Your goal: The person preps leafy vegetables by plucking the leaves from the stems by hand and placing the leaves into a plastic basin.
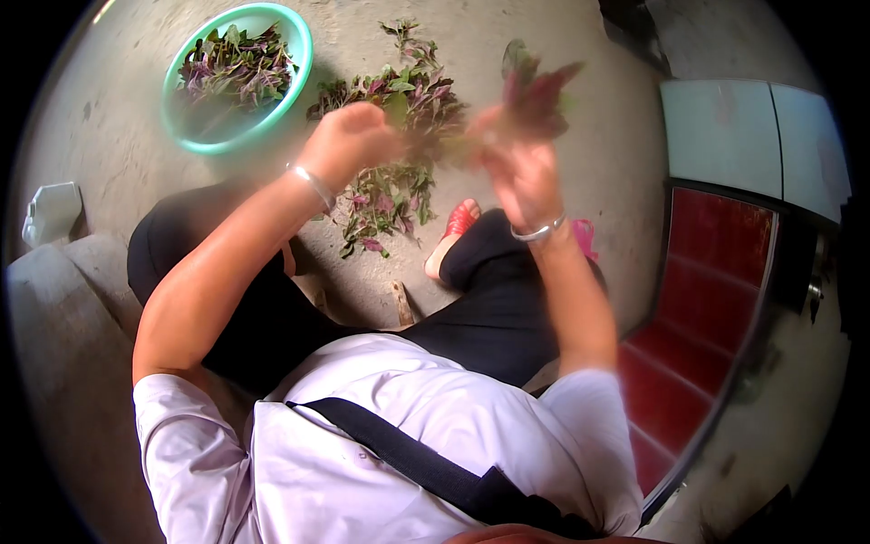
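Purple-and-green leafy stems, like red amaranth, lie in a loose pile (390,195) on the floor before me. My right hand (521,172) is closed around an amaranth sprig (536,100), its dark red and green leaves standing above the fingers. Over the pile's left side, my left hand (353,136) has its fingers curled together. Motion blurs its fingertips, so what they pinch cannot be made out. A blurred stretch of greenery lies between the two hands. To the left, a mint-green plastic basin (306,54) holds many picked amaranth leaves (237,68).
The floor (616,136) is bare concrete. My knees spread on both sides of the pile, and a foot in a red sandal (460,222) rests beside it. Red tiles (720,272) and a pale cabinet (722,131) stand at right; a white plastic object (54,210) lies far left.
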Demonstrator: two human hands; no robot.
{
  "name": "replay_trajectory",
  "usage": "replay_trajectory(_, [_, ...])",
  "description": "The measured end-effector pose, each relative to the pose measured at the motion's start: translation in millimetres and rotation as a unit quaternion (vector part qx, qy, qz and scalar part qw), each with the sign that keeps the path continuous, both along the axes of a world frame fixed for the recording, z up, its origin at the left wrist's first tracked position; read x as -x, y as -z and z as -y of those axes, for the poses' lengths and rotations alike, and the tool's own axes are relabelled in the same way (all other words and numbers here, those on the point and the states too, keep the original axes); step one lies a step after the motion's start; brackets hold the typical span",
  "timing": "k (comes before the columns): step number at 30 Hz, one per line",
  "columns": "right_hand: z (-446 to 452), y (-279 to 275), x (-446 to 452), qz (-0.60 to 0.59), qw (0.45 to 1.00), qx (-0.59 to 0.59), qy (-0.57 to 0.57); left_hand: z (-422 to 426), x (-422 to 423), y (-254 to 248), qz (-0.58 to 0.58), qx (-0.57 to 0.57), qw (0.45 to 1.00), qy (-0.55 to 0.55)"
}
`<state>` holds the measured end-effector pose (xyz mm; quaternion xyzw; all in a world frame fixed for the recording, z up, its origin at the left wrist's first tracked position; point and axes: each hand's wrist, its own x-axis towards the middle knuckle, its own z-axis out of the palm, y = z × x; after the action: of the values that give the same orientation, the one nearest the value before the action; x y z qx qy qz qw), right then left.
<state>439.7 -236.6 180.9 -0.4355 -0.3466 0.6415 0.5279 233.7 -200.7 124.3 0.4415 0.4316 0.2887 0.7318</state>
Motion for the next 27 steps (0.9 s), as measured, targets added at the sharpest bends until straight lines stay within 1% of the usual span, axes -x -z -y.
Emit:
replay_trajectory(1, [0,-4,1,0.013,1.0,-0.002,0.006,3,0,6,-0.085,-0.068,0.992,0.069])
replay_trajectory(2, [0,-7,3,0.026,1.0,-0.004,0.013,4,0,9,-0.17,-0.136,0.966,0.138])
replay_trajectory(3, [-1,-7,5,0.029,0.999,-0.001,0.017,11,-2,-9,-0.224,-0.196,0.934,0.198])
replay_trajectory(4, [0,-7,5,0.054,0.998,-0.002,0.011,18,-4,0,-0.264,-0.192,0.926,0.186])
replay_trajectory(6, [2,-4,5,0.104,0.995,0.0,-0.003,21,-6,-6,-0.214,-0.275,0.933,0.093])
replay_trajectory(7, [2,-3,5,0.123,0.992,-0.002,-0.018,19,-10,-14,-0.145,-0.21,0.966,0.047])
replay_trajectory(8, [4,-2,6,0.135,0.991,0.0,-0.025,15,-13,-24,-0.076,-0.142,0.987,0.0])
replay_trajectory(9, [5,-3,7,0.147,0.989,0.002,-0.032,9,-12,-33,-0.109,-0.155,0.982,0.019])
replay_trajectory(12, [5,-2,13,0.161,0.986,-0.011,-0.049,7,-19,-29,0.034,-0.116,0.992,0.044])
replay_trajectory(13, [5,-2,15,0.157,0.986,-0.016,-0.054,9,-23,-23,0.056,-0.126,0.99,0.041])
replay_trajectory(16, [4,0,18,0.154,0.986,-0.018,-0.054,12,-25,-31,0.05,-0.091,0.994,0.038])
replay_trajectory(17, [4,0,19,0.155,0.986,-0.017,-0.052,12,-26,-29,0.065,-0.099,0.993,0.028])
replay_trajectory(20, [5,-1,18,0.154,0.985,-0.011,-0.075,12,-22,-26,-0.01,-0.097,0.994,0.046])
replay_trajectory(23, [6,0,20,0.181,0.981,-0.013,-0.068,12,-20,-24,0.012,-0.085,0.995,0.05])
replay_trajectory(27, [5,3,18,0.162,0.985,-0.01,-0.053,10,-17,-28,0.008,-0.045,0.997,0.059])
